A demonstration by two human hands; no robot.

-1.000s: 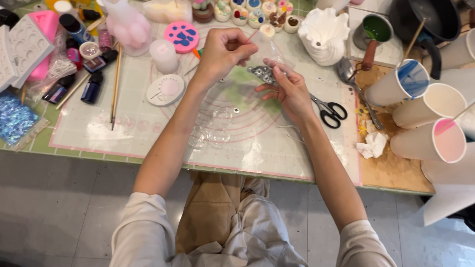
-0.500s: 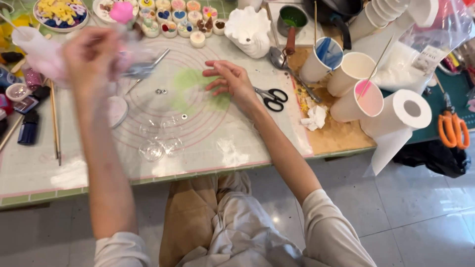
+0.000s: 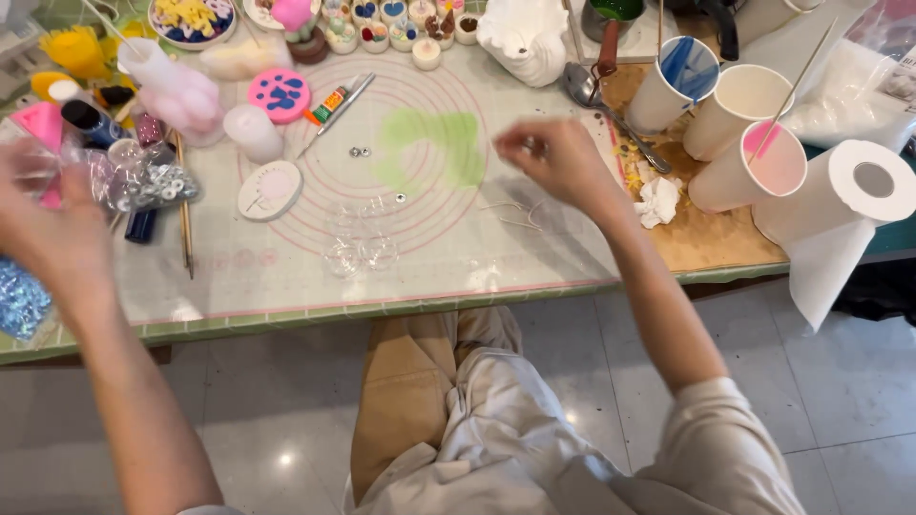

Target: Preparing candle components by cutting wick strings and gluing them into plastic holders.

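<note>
**Worktop Layout and Hand Positions**

The worktop [image 3: 668,257] carries a translucent silicone mat printed with pink concentric rings [image 3: 286,277]. A pale green smear [image 3: 434,153] lies on the mat just right of the ring centre.

At the right edge of the worktop lies a white paper towel roll with a hanging sheet [image 3: 844,205]. Beside it, three white paper cups [image 3: 735,114] stand tilted together, with blue and pink residue inside two of them.

The right hand [image 3: 558,157] hovers over the right part of the mat, near the green smear. The fingers are curled inward with a small metallic piece [image 3: 532,146] pinched at the fingertips.

The left hand [image 3: 48,229] is raised at the left edge of the worktop and is motion-blurred. It grips a clear plastic bag of small silver rings [image 3: 143,186]; the finger posture cannot be resolved further.

A round pink mould with blue shapes [image 3: 280,95] sits at the upper left of the mat. Small clear glass-like pieces [image 3: 358,238] lie near the mat centre. Tiny silver fittings [image 3: 360,152] lie left of the green smear.
</note>
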